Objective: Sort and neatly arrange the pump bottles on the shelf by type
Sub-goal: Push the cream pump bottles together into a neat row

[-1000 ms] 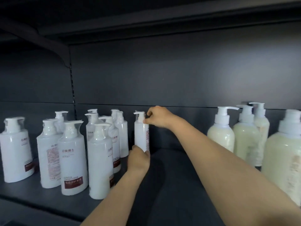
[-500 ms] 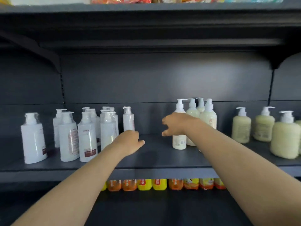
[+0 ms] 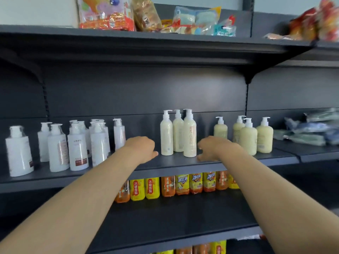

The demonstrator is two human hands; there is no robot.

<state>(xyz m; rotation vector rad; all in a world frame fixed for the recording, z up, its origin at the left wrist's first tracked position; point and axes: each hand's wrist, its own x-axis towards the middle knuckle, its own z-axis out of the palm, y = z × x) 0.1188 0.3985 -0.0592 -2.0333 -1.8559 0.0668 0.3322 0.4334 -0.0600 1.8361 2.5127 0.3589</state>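
**Three groups formed, left end still loose**

The shelf (image 3: 183,163) carries every pump bottle, and the tall cream trio (image 3: 178,132) near its middle serves as the landmark. To the left of the trio, across a bare gap, stand the white bottles (image 3: 77,145), the biggest group. They are bunched unevenly, some in front of others, and one white bottle (image 3: 18,153) stands apart at the far left end. To the right of the trio sit four squat yellow bottles (image 3: 247,134), close together but staggered. The trio itself is tight, its bottles touching or nearly so.

Sorting by type looks largely done: no kind appears mixed into another group. What seems left is the tidying, chiefly squaring the white bottles into rows, drawing in the far-left one, and perhaps lining up the yellow four.

The left hand (image 3: 141,147) hovers just left of the trio, loosely curled and holding nothing. The right hand (image 3: 211,148) hangs just right of the trio, in front of the yellow bottles, fingers bent downward, also empty. Neither touches a bottle.
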